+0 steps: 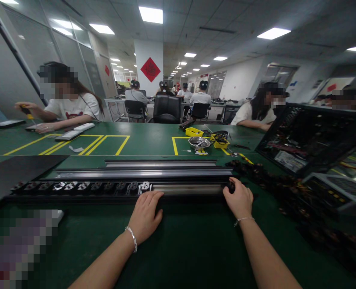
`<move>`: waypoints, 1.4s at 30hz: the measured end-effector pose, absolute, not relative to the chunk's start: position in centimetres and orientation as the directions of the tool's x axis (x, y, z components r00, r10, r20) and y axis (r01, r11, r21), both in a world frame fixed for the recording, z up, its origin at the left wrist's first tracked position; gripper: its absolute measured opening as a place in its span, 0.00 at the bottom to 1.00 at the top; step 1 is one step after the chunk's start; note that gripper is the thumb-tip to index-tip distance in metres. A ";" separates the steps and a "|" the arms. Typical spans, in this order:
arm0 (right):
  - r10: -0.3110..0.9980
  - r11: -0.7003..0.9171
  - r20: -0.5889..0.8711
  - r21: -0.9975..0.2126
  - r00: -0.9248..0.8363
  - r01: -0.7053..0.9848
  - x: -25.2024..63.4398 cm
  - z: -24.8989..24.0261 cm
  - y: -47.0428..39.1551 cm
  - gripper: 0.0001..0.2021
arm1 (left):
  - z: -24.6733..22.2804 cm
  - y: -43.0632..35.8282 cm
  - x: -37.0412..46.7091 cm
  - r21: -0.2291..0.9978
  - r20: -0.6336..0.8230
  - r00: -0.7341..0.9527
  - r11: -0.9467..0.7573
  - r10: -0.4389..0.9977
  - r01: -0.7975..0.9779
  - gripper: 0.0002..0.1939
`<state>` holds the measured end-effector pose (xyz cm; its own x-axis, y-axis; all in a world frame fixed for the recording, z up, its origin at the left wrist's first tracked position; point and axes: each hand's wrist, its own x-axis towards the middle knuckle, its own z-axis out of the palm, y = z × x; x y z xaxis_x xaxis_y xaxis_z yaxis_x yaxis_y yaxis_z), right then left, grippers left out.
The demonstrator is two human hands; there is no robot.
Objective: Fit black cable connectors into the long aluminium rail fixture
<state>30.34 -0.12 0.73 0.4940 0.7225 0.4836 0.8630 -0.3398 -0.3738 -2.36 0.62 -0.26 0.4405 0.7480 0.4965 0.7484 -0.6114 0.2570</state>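
Note:
A long black rail with a metal channel [192, 189] lies crosswise before me. Its left stretch holds a row of several small black and silvery parts [96, 186]; their exact kind is unclear. My left hand [146, 214] rests with fingers stretched over the front edge, beside the rightmost silvery part [145, 186]. At the channel's right end, my right hand [240, 198] pinches a small round black part [231, 187] between thumb and forefinger. Two more rails, a middle one [147, 173] and a shorter one [161, 163], lie parallel behind.
Many dark small parts [265, 180] are heaped at right, near an open computer case [310, 136] and a grey metal box [334, 190]. A steel bowl [199, 143] and yellow bins [194, 132] stand farther back. A black panel [21, 172] lies left. Co-workers sit across the table.

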 end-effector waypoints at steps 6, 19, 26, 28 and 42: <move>0.736 -0.376 0.437 -0.370 0.516 0.850 30.6 0.6 -0.2 0.22 | -0.3 0.6 -2.4 0.253 0.497 0.443 -0.613 0.746 0.749 0.23; 0.737 -0.380 0.426 -0.381 0.525 0.843 30.9 0.9 -0.3 0.22 | -0.2 0.6 -2.4 0.252 0.475 0.453 -0.610 0.754 0.751 0.23; 0.718 -0.380 0.445 -0.395 0.536 0.837 31.2 0.5 -0.1 0.22 | -0.3 0.7 -2.4 0.250 0.492 0.450 -0.616 0.745 0.747 0.23; 0.714 -0.383 0.448 -0.393 0.538 0.836 31.3 0.5 -0.1 0.22 | -0.3 0.7 -2.4 0.257 0.498 0.443 -0.614 0.746 0.746 0.23; 0.688 -0.450 0.413 -0.404 0.597 0.797 32.2 0.4 -0.2 0.22 | -0.2 0.6 -2.3 0.236 0.491 0.448 -0.609 0.747 0.757 0.23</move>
<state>32.16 -0.17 0.43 0.5974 0.6876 0.4126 0.7966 -0.4498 -0.4038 -2.31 0.63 -0.24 0.4479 0.7474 0.4907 0.7573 -0.6089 0.2362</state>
